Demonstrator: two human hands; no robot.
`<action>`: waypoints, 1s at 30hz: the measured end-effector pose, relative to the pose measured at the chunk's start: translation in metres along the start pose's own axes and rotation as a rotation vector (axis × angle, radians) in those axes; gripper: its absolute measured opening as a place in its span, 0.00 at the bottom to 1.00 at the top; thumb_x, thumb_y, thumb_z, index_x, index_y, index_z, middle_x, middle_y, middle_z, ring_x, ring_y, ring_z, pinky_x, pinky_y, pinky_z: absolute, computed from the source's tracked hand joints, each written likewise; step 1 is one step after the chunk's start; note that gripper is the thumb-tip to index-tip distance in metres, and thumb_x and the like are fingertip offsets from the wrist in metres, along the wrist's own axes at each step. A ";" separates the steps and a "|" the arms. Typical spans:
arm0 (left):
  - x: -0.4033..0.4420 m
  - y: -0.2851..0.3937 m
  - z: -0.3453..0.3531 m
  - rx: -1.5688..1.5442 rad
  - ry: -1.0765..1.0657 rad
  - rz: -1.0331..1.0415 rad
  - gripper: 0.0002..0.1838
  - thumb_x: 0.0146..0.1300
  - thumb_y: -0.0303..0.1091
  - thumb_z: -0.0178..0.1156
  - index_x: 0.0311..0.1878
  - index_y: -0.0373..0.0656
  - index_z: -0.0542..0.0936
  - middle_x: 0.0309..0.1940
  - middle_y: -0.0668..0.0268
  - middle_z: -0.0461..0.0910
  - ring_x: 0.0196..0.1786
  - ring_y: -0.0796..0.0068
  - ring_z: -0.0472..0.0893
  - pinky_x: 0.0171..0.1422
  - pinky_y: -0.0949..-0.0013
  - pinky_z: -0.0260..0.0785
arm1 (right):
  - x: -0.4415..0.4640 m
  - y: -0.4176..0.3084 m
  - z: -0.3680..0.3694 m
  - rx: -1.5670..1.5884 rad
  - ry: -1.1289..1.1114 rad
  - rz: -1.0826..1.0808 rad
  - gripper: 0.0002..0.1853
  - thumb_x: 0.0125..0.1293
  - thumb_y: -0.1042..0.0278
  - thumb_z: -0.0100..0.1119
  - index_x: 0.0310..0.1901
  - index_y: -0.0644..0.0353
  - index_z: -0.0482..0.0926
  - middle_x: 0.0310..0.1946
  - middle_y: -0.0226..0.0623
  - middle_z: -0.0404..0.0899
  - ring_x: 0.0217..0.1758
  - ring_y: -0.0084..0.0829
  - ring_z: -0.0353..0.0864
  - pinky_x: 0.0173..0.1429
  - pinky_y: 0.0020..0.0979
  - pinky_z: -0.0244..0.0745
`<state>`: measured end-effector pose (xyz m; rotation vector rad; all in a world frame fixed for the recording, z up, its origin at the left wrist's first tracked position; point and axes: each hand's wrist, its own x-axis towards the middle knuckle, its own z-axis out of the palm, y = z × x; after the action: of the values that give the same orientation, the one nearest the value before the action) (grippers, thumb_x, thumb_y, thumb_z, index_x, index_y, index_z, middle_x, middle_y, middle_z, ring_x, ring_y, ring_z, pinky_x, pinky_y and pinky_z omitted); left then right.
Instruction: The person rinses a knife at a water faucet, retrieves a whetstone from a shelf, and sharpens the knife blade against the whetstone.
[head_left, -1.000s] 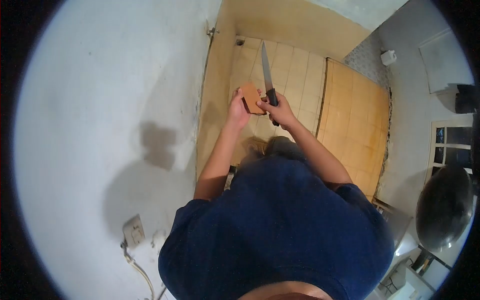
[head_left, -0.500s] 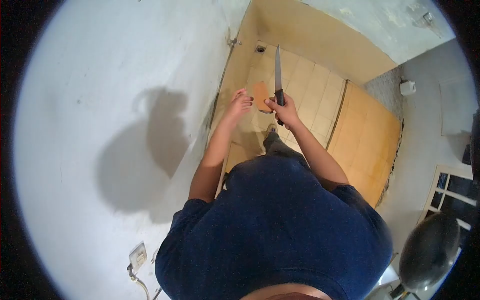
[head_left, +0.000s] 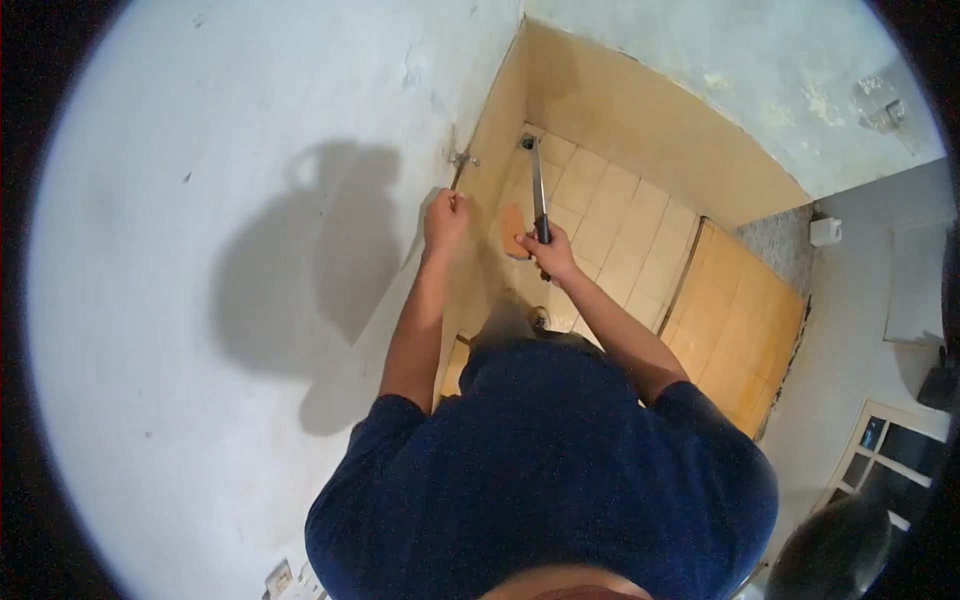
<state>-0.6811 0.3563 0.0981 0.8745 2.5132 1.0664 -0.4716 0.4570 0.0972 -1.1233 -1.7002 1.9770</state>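
Observation:
My right hand [head_left: 550, 254] grips a knife [head_left: 541, 195] by its black handle, the long blade pointing away from me. Pinched in that same hand is a flat orange-brown rectangular piece [head_left: 513, 232] with a dark lower edge; its kind I cannot make out. My left hand [head_left: 446, 220] is raised along the left wall, fingers curled in, with nothing visible in them. Just beyond it a small metal tap [head_left: 462, 159] sticks out of the wall, apart from the hand.
Below lies a tiled floor [head_left: 605, 205] with a drain [head_left: 528, 142] in the far corner. A tiled ledge [head_left: 735, 330] stands on the right. A dark pan [head_left: 835, 555] hangs at lower right, and a white container [head_left: 825, 232] is at the far right.
My left hand has moved left and forward toward the tap, its fingers closing from spread. The right hand still holds the knife and orange piece. The view has tilted upward.

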 end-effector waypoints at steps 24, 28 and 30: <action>0.100 0.010 0.029 0.401 -0.153 0.112 0.14 0.67 0.32 0.52 0.33 0.35 0.84 0.32 0.46 0.83 0.38 0.46 0.85 0.43 0.50 0.78 | 0.146 0.031 0.075 0.149 0.282 0.171 0.14 0.57 0.70 0.72 0.29 0.62 0.73 0.18 0.34 0.76 0.15 0.25 0.71 0.16 0.30 0.63; 0.094 0.018 0.026 0.413 -0.113 0.097 0.14 0.68 0.33 0.51 0.33 0.36 0.84 0.33 0.47 0.84 0.37 0.48 0.85 0.42 0.51 0.79 | 0.146 0.028 0.075 0.133 0.268 0.187 0.15 0.58 0.69 0.72 0.29 0.60 0.71 0.18 0.32 0.75 0.15 0.24 0.71 0.17 0.29 0.65; 0.098 0.014 0.031 0.418 -0.111 0.101 0.14 0.68 0.33 0.51 0.34 0.37 0.83 0.33 0.49 0.84 0.37 0.49 0.85 0.41 0.52 0.79 | 0.148 0.025 0.073 0.109 0.227 0.193 0.17 0.58 0.70 0.71 0.28 0.56 0.67 0.20 0.31 0.73 0.17 0.23 0.70 0.17 0.28 0.65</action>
<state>-0.7376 0.4425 0.0851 1.1440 2.6624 0.5021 -0.6131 0.4990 0.0199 -1.4564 -1.3985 1.9379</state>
